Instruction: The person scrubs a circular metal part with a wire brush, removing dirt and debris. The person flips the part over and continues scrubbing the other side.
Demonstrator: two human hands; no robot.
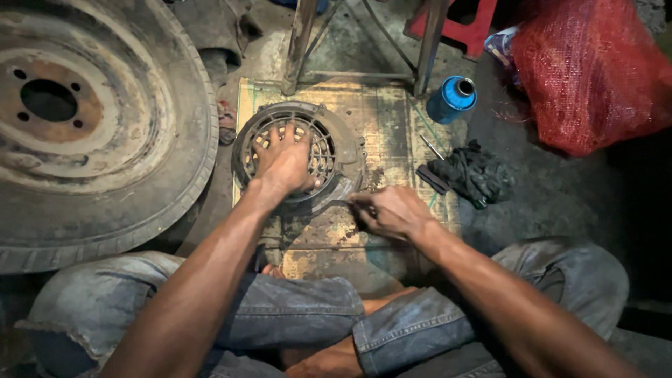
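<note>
One round grilled metal cover [297, 155] lies at the centre of the frame on one worn flat board [392, 133] spread over the floor. One large tyre on its rusty rim [91, 119] fills the upper left. One blue spool of thread [452, 99] stands at the upper right of the board, one dark rag [476, 173] lies just right of the board's edge, and one red mesh sack [588, 70] sits in the upper right corner. Two metal stand legs [301, 42] rise from the top edge of the board, with a red stool [465, 28] behind them.

The left hand [283, 159] lies flat on top of the grilled cover, fingers spread wide and pressing down on the grille. The right hand [392, 211] is at the cover's lower right rim, fingers curled tight and pinched around a thin metal tool [343, 202] whose tip touches the cover's edge.

The person sits cross-legged in jeans at the bottom of the frame, knees to lower left and lower right, closing in the near edge of the board. The tyre is near the cover on the left, with only a narrow strip of floor between. The stand legs hem the top edge. Bare board shows to the right of the cover, up to the spool and the rag, and bare floor runs beyond the rag toward the right
</note>
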